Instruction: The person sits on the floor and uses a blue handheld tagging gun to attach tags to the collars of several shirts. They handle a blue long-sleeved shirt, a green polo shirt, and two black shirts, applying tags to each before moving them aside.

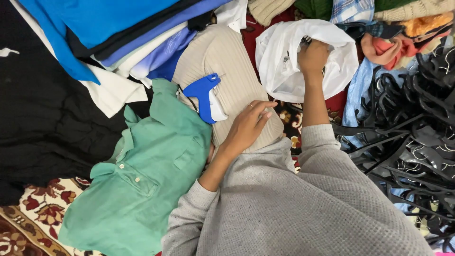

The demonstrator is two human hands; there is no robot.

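Observation:
My left hand (pixel 246 127) lies flat, fingers apart, on a beige ribbed garment (pixel 232 71), just right of a blue and white tagging gun (pixel 206 97) that rests on the same garment. My right hand (pixel 312 57) reaches into a white plastic bag (pixel 284 66) and is closed around small dark items there; what they are is not clear. A green collared shirt (pixel 142 180) with buttons and a chest pocket is spread out to the left of my left arm. Both arms wear grey knit sleeves.
A stack of folded blue, lilac and white clothes (pixel 123 38) lies at the top left, black fabric (pixel 42 114) at the left. A heap of black plastic hangers (pixel 412 142) fills the right side. More garments (pixel 403 33) are piled at the top right. A patterned red carpet (pixel 28 218) lies underneath.

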